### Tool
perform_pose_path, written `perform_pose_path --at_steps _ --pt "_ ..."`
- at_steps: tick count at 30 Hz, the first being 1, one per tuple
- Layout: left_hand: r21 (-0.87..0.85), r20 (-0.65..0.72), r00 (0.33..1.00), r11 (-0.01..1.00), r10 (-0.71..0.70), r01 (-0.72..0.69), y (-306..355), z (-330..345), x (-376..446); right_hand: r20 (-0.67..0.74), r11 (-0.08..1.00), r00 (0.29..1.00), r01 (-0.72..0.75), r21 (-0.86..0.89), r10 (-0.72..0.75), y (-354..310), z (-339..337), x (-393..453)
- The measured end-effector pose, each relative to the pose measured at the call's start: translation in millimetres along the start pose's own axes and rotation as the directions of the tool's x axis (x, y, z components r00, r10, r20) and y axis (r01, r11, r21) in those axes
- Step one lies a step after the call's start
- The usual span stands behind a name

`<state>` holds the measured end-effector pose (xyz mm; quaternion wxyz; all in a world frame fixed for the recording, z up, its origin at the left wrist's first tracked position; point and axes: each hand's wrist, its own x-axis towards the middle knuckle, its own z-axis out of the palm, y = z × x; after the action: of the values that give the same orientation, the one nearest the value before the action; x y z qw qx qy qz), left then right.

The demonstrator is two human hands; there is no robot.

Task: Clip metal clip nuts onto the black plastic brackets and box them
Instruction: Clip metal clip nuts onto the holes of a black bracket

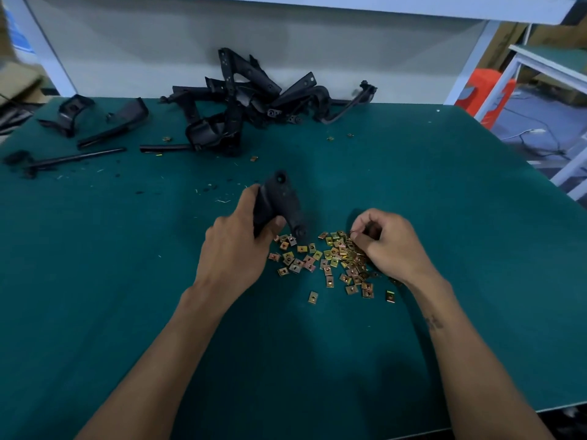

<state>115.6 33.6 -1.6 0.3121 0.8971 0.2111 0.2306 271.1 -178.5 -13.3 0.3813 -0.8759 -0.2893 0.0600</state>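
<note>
Head view, one moment. Left hand point(236, 246): fingers and thumb curled round black plastic bracket point(279, 206), held just above green counter point(95, 281); long axis running from far end with round hole down and right to lower tip just over clip nut pile point(330, 257). Right hand point(389, 241): fingers curled, fingertips pinching at clip nuts at right edge of pile; whether one is lifted clear, cannot tell. Hands near each other, pile between; bracket tip lying left of right hand. Unclipped brackets point(241, 100) heaped at far edge. Box: not in view. Brands, labels, writing: none legible.
</note>
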Motion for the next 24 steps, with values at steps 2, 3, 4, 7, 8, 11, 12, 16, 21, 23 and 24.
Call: perform_pose_path --at_steps 2,3,4,7,8,11,12,16,21,23,24 --pt "0.030 0.039 0.999 0.999 0.027 -0.028 1.4 0.9 -1.4 -0.081 0.998 0.996 0.051 0.033 -0.048 -1.8 2.1 -1.6" --pt "0.042 0.042 0.998 0.998 0.037 -0.039 1.8 1.6 -1.8 -0.129 0.995 0.990 0.068 0.078 -0.058 -3.8 2.6 -1.9" --pt "0.048 0.035 0.998 0.998 0.044 -0.045 1.5 2.6 -1.6 -0.176 0.987 0.983 0.080 0.140 -0.054 -6.1 3.0 -2.1" --pt "0.049 -0.005 0.999 0.998 0.049 -0.049 -1.8 5.3 0.0 -0.256 0.949 0.966 0.120 0.290 -0.044 -15.8 6.6 -5.4" --pt "0.051 -0.012 0.999 0.998 0.047 -0.047 -3.0 6.3 1.4 -0.266 0.941 0.962 0.147 0.306 -0.064 -19.7 9.9 -7.7" --pt "-0.005 -0.008 1.000 1.000 0.017 -0.017 -7.4 6.2 4.5 -0.271 0.913 0.952 0.230 0.337 -0.140 -31.5 23.3 -14.4" --pt "-0.061 0.003 1.000 0.998 0.002 -0.002 -9.6 5.8 5.6 -0.253 0.892 0.959 0.220 0.396 -0.124 -36.0 27.4 -15.2" --pt "-0.327 0.048 0.998 0.943 -0.051 0.063 -10.7 6.3 5.8 -0.107 0.705 0.994 0.073 0.706 0.004 -58.5 32.5 -6.0" --pt "-0.354 0.029 0.998 0.933 -0.057 0.063 -6.1 9.5 4.3 -0.031 0.424 0.999 0.010 0.906 0.042 -77.9 40.0 3.6" --pt "-0.359 0.022 0.998 0.931 -0.065 0.068 -5.5 9.5 2.4 -0.017 0.330 0.995 -0.016 0.944 0.097 -77.7 44.0 1.4" --pt "-0.357 0.017 0.998 0.932 -0.062 0.064 -4.6 9.5 2.0 -0.016 0.316 0.994 -0.020 0.948 0.111 -76.7 45.3 0.5"
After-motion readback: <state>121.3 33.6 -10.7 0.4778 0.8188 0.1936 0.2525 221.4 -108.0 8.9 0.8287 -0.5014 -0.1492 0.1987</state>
